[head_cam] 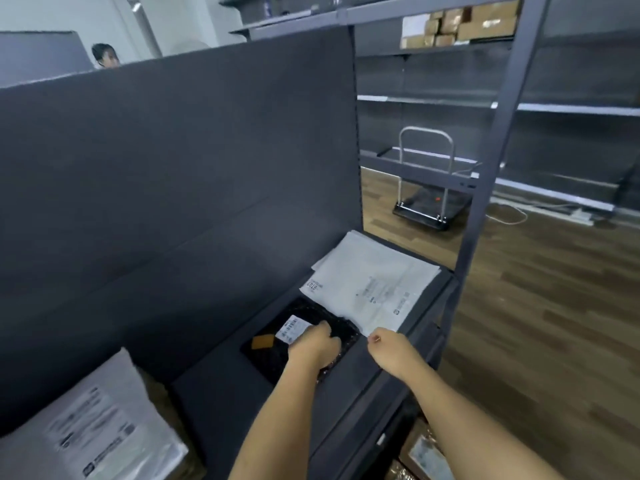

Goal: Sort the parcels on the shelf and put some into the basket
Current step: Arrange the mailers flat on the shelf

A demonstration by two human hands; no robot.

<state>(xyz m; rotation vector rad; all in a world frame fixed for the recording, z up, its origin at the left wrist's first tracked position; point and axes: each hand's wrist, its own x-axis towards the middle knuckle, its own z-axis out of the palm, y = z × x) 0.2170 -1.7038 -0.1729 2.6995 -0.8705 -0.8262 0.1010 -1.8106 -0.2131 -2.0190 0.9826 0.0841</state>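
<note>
Grips black parcel [270, 360] with left hand [317, 346]; pinches corner of white parcel [370, 282] at 1 o'clock with right hand [389, 351]. Risks pinch slipping, parcel sliding off shelf [225, 403] edge.

One wide-angle view from the person's head looks forward and down, tilted, close over the dark grey metal shelf [214, 386], reaching right to the brown wood-plank floor [554, 306] and farther grey racks [568, 109].

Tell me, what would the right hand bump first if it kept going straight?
The white parcel. The right hand points toward it and seems to be pinching its near corner, though depth is hard to judge.
</note>
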